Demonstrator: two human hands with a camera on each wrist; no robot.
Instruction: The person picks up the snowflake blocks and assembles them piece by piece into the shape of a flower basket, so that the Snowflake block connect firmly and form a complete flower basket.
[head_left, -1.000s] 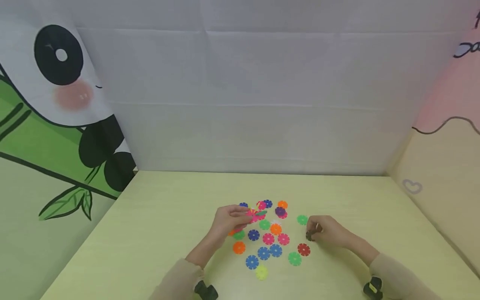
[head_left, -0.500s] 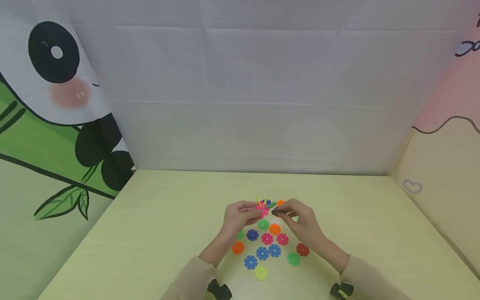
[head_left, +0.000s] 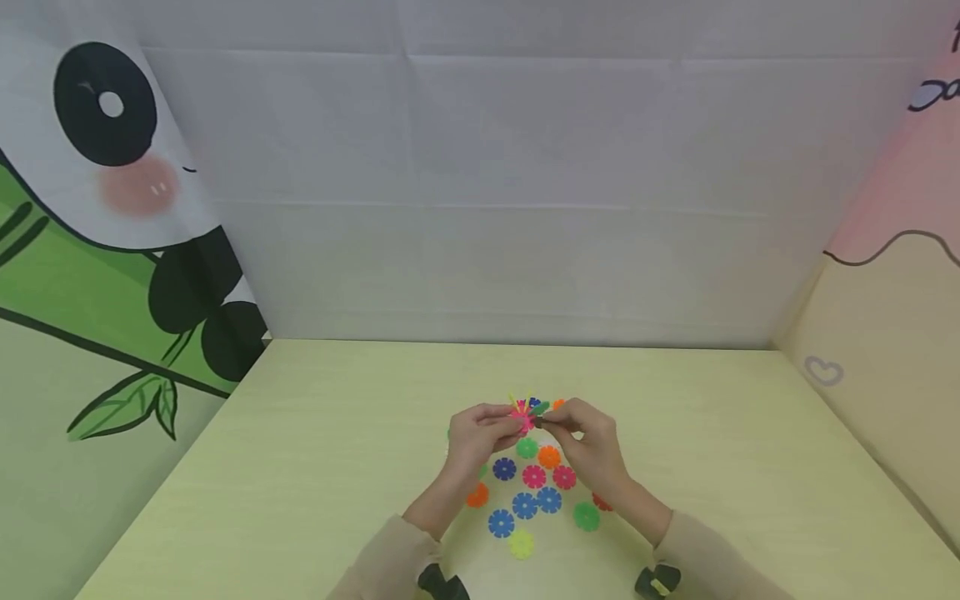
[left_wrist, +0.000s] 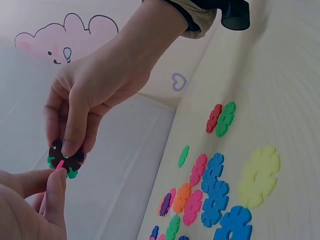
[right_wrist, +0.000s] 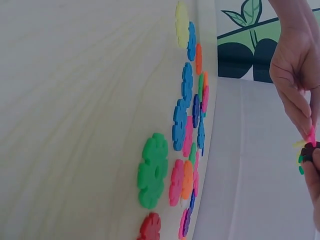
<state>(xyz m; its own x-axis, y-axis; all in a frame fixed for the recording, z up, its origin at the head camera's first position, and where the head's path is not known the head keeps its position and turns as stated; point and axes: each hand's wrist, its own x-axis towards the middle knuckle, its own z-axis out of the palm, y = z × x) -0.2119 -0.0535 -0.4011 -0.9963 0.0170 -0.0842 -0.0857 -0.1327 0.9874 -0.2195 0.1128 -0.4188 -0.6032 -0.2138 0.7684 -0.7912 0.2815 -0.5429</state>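
Note:
My left hand pinches a pink notched plastic disc above the table. Yellow pieces and a green disc stand out from that pink one. Opposite, my right hand pinches a dark brown notched disc between thumb and fingers. In the left wrist view the dark disc meets the pink disc's edge at the left fingertips, with the green disc just behind it. How deeply their notches interlock cannot be told.
Loose notched discs lie on the pale table below my hands. Among them are several blue ones, a yellow one, a green one and an orange one. A white backdrop rises behind.
My right hand has lifted the dark disc from the right side of the table and brought it left to the pieces in my left hand. The left hand has shifted slightly right.

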